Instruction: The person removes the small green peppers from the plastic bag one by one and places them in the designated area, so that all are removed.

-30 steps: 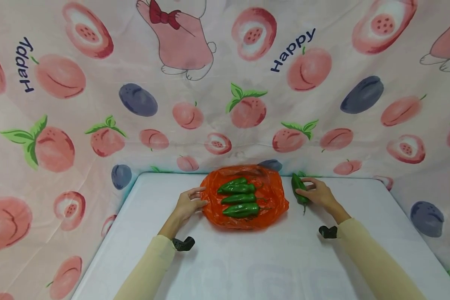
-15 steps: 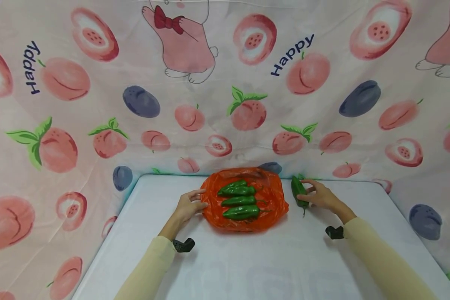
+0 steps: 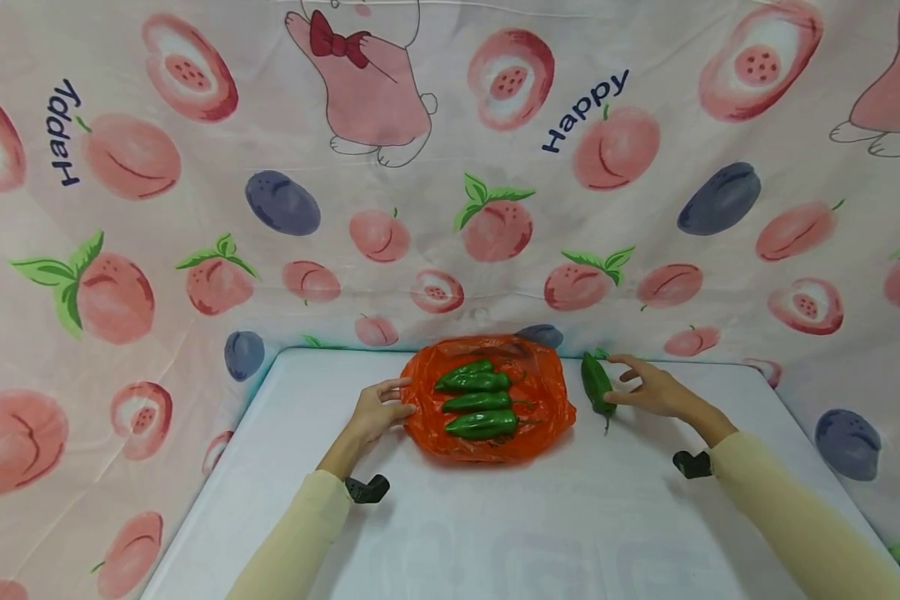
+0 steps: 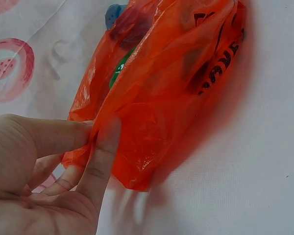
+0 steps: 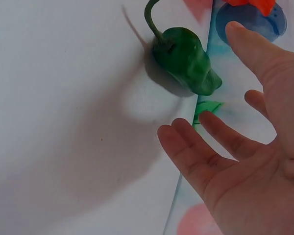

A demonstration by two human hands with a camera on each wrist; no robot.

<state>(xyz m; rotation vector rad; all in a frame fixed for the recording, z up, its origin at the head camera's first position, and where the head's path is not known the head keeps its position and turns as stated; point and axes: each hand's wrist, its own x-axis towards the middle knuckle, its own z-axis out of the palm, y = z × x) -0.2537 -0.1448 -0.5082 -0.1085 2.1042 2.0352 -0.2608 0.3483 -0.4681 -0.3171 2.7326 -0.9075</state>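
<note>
Your left hand [image 3: 377, 410] had the left edge of that crinkly, see-through orange plastic bag [image 3: 536, 442] pinched between its fingers, with four glossy, tapered green peppers [image 3: 482, 425] lying in it. Your right hand [image 3: 656, 392] had its fingers spread wide with nothing in them, just beside but not touching the single long green pepper [image 3: 596, 383], which was just sitting on the flat white counter [image 3: 525, 517] right of the bag.
</note>
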